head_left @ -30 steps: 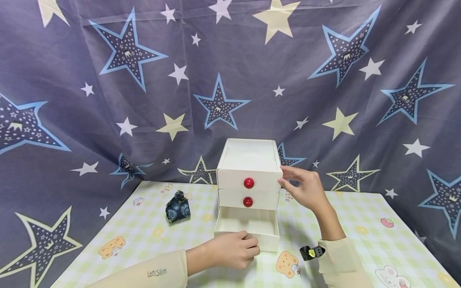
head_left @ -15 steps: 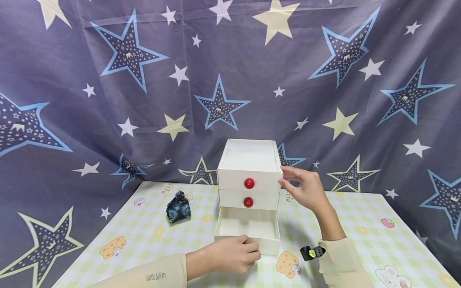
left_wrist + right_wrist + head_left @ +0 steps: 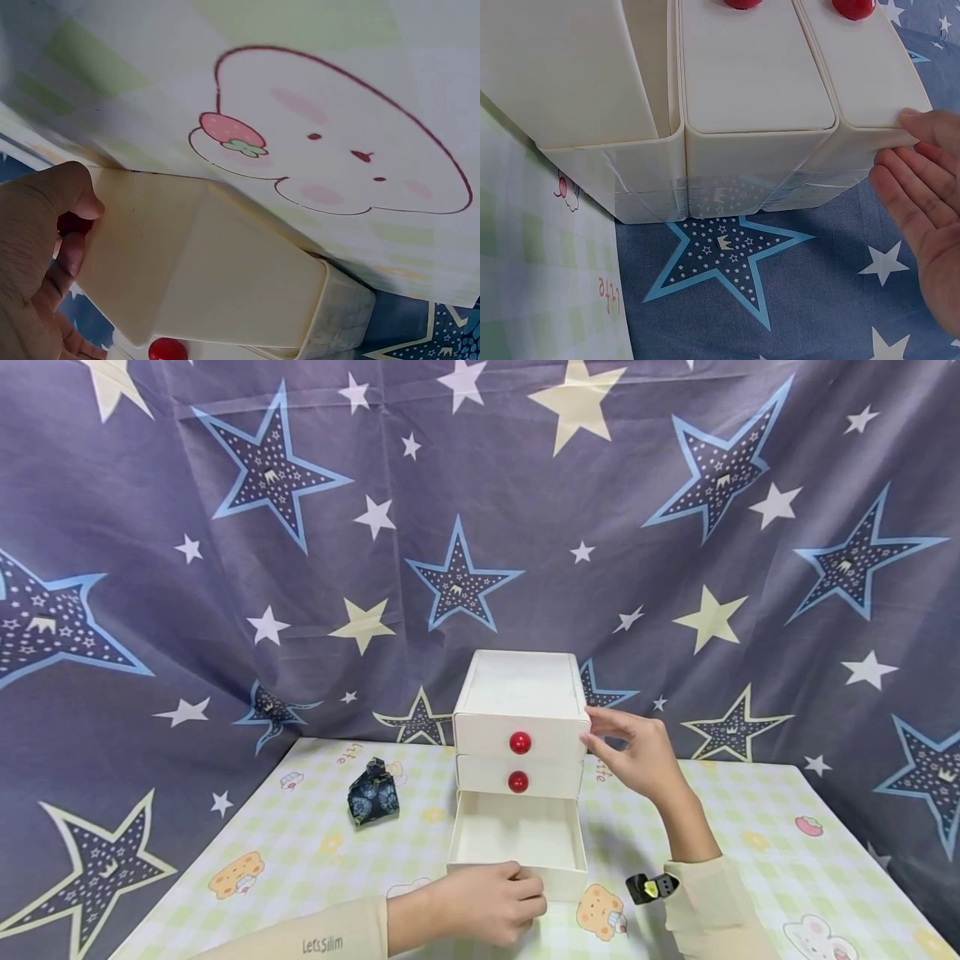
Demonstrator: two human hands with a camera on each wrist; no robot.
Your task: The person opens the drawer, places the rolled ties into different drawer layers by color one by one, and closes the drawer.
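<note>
A white three-drawer cabinet stands on the table, its bottom drawer pulled well out, with nothing seen inside. My left hand is in front of that drawer; in the left wrist view its thumb and fingers pinch a red knob on the drawer front. The two upper drawers are closed, each with a red knob. My right hand holds the cabinet's upper right corner. In the right wrist view the thumb lies at the front edge and the fingers touch the side.
A dark blue patterned object sits on the checked tablecloth, left of the cabinet. A small black strapped item with a yellow mark is at the right wrist. A star-printed curtain hangs close behind the table.
My left hand has drawn the bottom drawer farther out toward me by its knob. My right hand has stayed at the cabinet's corner.
</note>
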